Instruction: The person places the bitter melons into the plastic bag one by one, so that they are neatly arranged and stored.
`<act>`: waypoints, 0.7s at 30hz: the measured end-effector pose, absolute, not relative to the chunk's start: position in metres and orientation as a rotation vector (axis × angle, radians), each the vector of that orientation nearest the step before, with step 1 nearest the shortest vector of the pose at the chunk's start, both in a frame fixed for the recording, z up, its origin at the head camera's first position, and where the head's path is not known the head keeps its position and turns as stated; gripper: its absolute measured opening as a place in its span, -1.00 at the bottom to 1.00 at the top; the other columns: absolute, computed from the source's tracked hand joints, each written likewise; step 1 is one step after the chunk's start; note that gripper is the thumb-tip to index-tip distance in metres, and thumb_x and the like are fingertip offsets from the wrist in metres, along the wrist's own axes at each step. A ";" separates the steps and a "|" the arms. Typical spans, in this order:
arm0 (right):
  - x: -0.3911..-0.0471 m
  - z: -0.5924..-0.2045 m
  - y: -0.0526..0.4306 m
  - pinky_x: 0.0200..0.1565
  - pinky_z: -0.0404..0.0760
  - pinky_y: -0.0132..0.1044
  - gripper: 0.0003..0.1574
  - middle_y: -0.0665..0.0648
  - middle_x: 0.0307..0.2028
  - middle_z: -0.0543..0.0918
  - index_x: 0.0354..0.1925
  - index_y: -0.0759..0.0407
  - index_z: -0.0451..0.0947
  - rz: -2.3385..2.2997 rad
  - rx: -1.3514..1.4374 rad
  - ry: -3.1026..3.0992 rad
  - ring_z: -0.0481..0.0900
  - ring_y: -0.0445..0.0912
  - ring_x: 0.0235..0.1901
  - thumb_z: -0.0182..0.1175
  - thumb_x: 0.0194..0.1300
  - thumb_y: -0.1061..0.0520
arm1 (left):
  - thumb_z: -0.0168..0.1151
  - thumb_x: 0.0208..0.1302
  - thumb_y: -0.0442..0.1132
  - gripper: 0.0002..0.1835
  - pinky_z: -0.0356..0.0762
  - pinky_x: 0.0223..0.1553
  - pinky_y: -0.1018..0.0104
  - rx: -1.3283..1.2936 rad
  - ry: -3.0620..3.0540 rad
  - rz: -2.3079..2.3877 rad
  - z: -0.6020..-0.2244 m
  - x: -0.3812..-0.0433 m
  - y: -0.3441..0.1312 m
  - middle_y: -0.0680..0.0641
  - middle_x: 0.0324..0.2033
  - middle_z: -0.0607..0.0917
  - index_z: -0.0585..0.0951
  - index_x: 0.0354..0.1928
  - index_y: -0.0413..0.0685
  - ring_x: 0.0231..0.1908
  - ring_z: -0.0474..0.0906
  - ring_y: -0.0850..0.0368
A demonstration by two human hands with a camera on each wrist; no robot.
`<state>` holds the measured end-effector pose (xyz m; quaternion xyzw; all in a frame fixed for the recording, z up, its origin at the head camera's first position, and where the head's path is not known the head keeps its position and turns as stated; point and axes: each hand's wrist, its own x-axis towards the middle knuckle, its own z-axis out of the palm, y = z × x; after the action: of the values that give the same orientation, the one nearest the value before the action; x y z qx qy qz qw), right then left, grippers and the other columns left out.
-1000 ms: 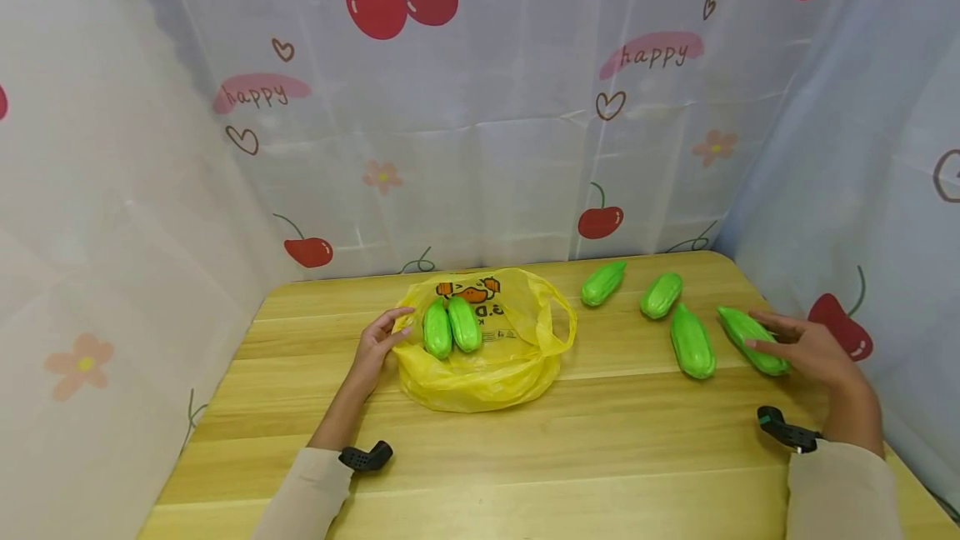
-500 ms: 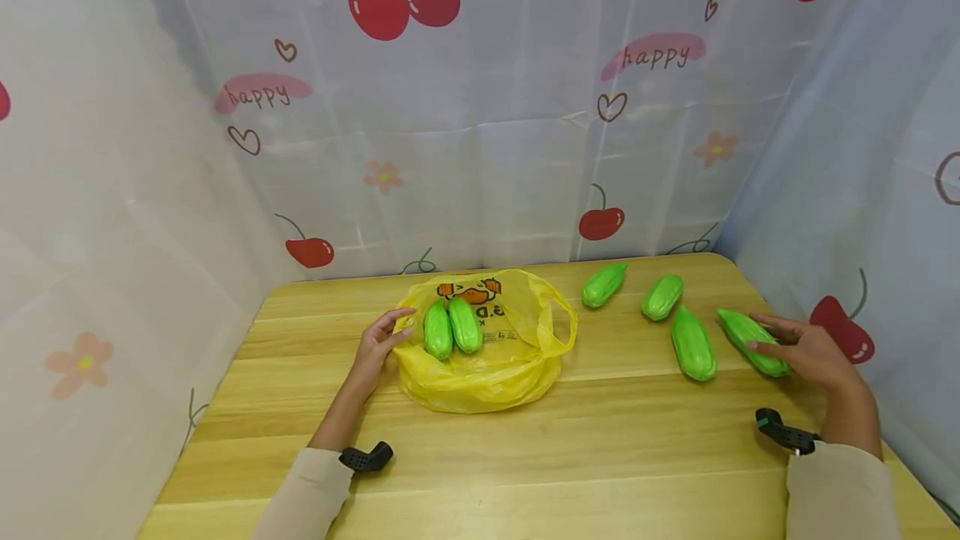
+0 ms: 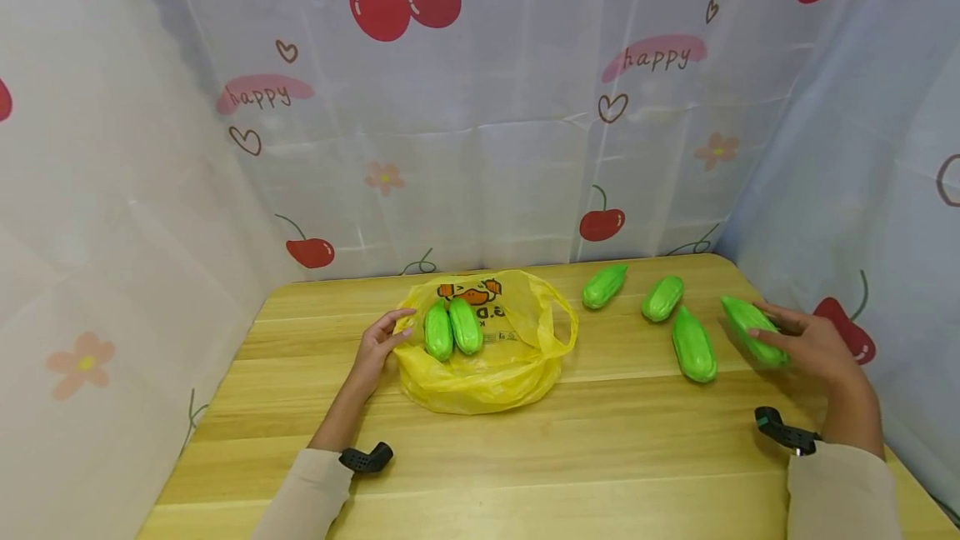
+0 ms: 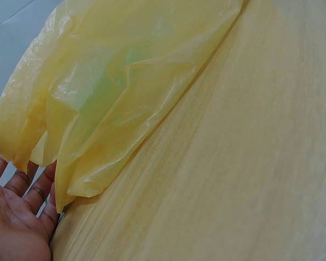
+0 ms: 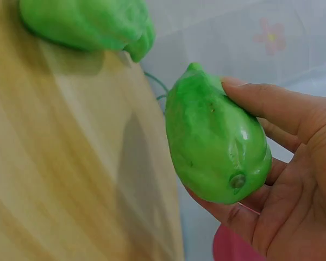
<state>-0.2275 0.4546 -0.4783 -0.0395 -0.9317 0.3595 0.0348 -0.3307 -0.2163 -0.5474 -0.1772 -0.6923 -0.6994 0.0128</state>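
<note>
My right hand (image 3: 813, 347) grips a glossy, bright green ridged gourd (image 5: 214, 138) with a pointed end, thumb on one side and fingers round the other. The right wrist view shows it clear of the tabletop, with a shadow on the wood. My left hand (image 3: 377, 346) holds the left edge of a yellow plastic bag (image 3: 487, 386), whose film covers part of the fingers in the left wrist view. The bag's mouth is spread wide. Inside lie two similar green gourds (image 3: 438, 330), side by side; a printed duck face shows on the inner back wall.
Three more gourds lie on the wooden table (image 3: 570, 473) right of the bag: one near the back edge (image 3: 603, 287), one beside it (image 3: 663, 298), one nearer my right hand (image 3: 694, 345). White cherry-print curtains (image 3: 487, 190) enclose the back and sides.
My right hand has raised the rightmost gourd slightly from the table, its tip now higher in the head view. The left hand and the bag have stayed in place.
</note>
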 end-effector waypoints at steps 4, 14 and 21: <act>-0.228 -0.468 0.447 -0.03 0.47 0.07 -0.06 0.66 0.32 0.29 0.48 0.36 0.22 1.092 -0.115 -2.861 0.28 0.51 0.25 0.21 0.45 -0.22 | 0.18 0.47 -0.35 -0.55 0.33 0.23 0.47 -0.561 -2.150 -2.165 -0.549 -0.331 -0.216 -0.38 0.34 0.43 0.46 0.33 -0.38 0.41 0.26 -0.12; -0.229 -0.443 0.422 -0.10 0.52 -0.29 -0.07 0.59 0.34 0.33 0.48 0.32 0.25 1.062 -0.047 -2.830 0.33 0.48 0.25 0.23 0.43 -0.21 | 0.22 0.45 -0.32 -0.52 0.33 0.22 0.47 -0.553 -2.141 -2.181 -0.550 -0.330 -0.217 -0.38 0.34 0.43 0.46 0.32 -0.40 0.44 0.21 -0.18; -0.230 -0.429 0.405 0.08 0.50 0.26 -0.08 0.55 0.36 0.33 0.48 0.31 0.26 1.095 0.003 -2.828 0.32 0.50 0.27 0.23 0.43 -0.22 | 0.19 0.46 -0.34 -0.53 0.34 0.22 0.48 -0.567 -2.144 -2.167 -0.550 -0.332 -0.217 -0.39 0.33 0.43 0.45 0.32 -0.41 0.42 0.23 -0.18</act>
<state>-0.2299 0.4055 -0.4292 0.0009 -0.9311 0.3606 0.0547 -0.3316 -0.2170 -0.5503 -0.1828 -0.6914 -0.6987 0.0206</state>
